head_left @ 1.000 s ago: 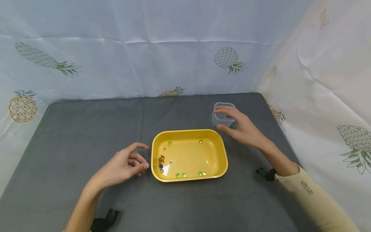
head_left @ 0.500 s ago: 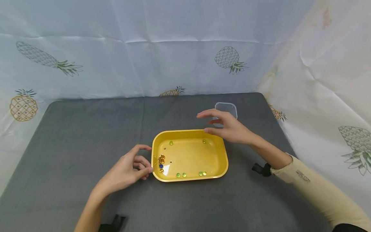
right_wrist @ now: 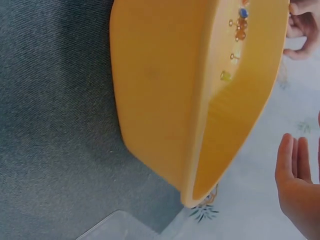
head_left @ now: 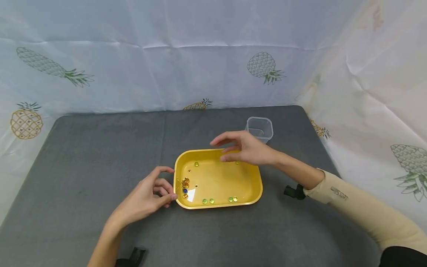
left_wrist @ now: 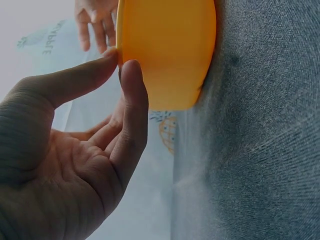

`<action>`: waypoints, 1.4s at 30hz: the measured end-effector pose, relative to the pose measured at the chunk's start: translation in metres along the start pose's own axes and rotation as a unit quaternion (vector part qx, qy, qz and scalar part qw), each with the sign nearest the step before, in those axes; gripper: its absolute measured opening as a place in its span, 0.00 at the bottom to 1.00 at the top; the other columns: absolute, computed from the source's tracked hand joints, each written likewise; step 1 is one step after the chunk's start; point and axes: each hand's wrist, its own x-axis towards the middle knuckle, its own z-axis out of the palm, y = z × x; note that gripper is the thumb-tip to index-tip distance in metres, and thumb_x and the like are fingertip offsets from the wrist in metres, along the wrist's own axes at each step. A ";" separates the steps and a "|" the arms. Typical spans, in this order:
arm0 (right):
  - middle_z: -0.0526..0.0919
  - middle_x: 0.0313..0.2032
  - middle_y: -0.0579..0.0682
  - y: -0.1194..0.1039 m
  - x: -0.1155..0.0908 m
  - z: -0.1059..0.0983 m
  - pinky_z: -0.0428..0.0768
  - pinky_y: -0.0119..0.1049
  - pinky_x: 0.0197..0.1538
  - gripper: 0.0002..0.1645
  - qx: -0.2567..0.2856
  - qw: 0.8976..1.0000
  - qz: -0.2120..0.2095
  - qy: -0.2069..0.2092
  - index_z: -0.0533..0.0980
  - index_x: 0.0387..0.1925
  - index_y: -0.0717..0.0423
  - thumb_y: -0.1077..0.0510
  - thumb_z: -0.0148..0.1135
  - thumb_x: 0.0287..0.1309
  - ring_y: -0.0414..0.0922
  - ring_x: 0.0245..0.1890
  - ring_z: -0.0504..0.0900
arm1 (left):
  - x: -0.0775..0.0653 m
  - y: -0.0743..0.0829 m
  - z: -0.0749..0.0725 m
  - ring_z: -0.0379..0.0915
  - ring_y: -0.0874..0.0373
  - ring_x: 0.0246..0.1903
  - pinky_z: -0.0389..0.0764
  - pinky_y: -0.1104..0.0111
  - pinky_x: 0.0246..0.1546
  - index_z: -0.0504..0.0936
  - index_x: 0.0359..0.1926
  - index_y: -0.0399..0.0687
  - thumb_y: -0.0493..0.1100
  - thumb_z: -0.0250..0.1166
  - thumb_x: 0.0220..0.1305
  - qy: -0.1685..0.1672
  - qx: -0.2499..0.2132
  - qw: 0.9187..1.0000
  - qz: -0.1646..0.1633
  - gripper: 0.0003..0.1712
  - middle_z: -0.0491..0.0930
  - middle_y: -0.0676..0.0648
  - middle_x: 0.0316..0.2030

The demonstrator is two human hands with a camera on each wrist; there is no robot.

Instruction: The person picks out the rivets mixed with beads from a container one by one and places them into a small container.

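Note:
A shallow yellow tray (head_left: 220,181) sits on the grey table. Small shiny gold beads (head_left: 185,183) cluster at its left end around one blue bead (head_left: 185,191). Several clear green beads (head_left: 211,201) lie along its near and far sides. The left hand (head_left: 146,194) holds the tray's left rim with thumb and index finger, the other fingers curved beneath; the left wrist view shows the left hand (left_wrist: 95,135) at the rim. Over the far right rim hovers the right hand (head_left: 248,148), its fingers gently bent and nothing between them. It partly hides one green bead (head_left: 237,163).
Behind the right hand stands a clear plastic box (head_left: 260,128), its top uncovered. A white pineapple-print cloth (head_left: 213,70) hangs behind the table and along the right side. The grey tabletop (head_left: 110,148) extends left of the tray.
From over the clear box, the right hand has moved left and nearer, over the tray. The left hand has shifted slightly right and now touches the tray's rim.

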 end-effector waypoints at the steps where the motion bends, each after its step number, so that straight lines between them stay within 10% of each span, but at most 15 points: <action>1: 0.81 0.66 0.65 0.000 0.001 0.001 0.84 0.56 0.70 0.28 0.011 1.000 0.001 -0.004 0.79 0.65 0.67 0.72 0.73 0.63 0.62 0.71 0.78 | 0.000 0.000 0.000 0.84 0.58 0.29 0.91 0.63 0.33 0.63 0.74 0.39 0.36 0.77 0.67 0.000 -0.001 1.000 0.000 0.42 0.86 0.43 0.37; 42: 0.82 0.66 0.67 0.004 0.051 0.044 0.86 0.36 0.67 0.25 0.029 0.977 0.098 -0.188 0.78 0.66 0.67 0.68 0.70 0.69 0.61 0.70 0.82 | -0.001 -0.003 0.003 0.85 0.51 0.31 0.90 0.59 0.27 0.61 0.75 0.41 0.35 0.75 0.69 0.001 -0.012 1.000 -0.007 0.42 0.85 0.42 0.37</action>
